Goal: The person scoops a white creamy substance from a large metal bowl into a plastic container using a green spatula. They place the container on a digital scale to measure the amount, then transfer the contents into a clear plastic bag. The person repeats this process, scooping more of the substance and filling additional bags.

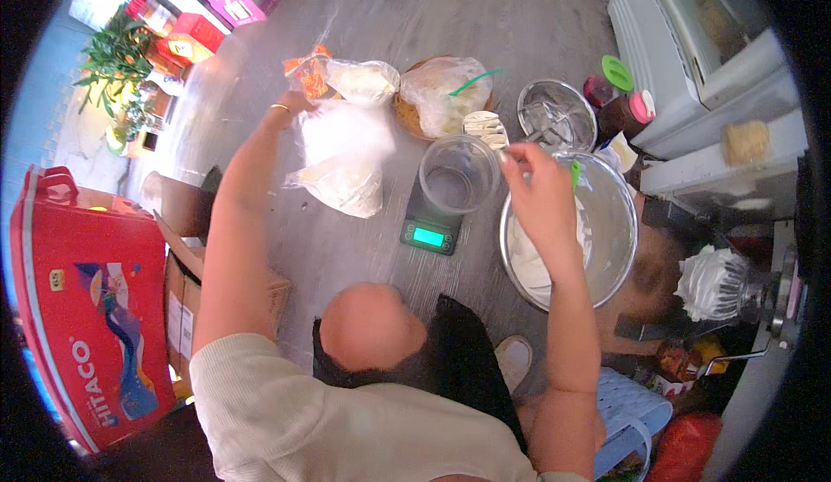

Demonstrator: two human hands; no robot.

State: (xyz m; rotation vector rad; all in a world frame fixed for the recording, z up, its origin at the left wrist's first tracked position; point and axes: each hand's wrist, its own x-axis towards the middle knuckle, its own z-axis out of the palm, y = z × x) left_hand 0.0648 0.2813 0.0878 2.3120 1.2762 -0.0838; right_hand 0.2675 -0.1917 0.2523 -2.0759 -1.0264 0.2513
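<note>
My left hand [297, 102] reaches to a clear plastic bag of white contents [347, 134], beside an orange-printed bag [308, 74]; whether its fingers grip either is unclear. The fingertips of my right hand [535, 173] pinch the rim of a clear plastic container [458, 180]. That container is over a black digital scale [428, 225] with a lit green display. Under my right forearm stands a large steel bowl [610, 241] with white cream inside. A green handle [575, 173] shows beside my right hand.
Behind the scale, a wicker basket [407, 118] holds a plastic bag [454, 92]. A smaller steel bowl [556, 112] stands near lidded jars [626, 118]. At right, a cream-covered whisk [711, 284] hangs from a mixer. A red cooler box [97, 313] is at left.
</note>
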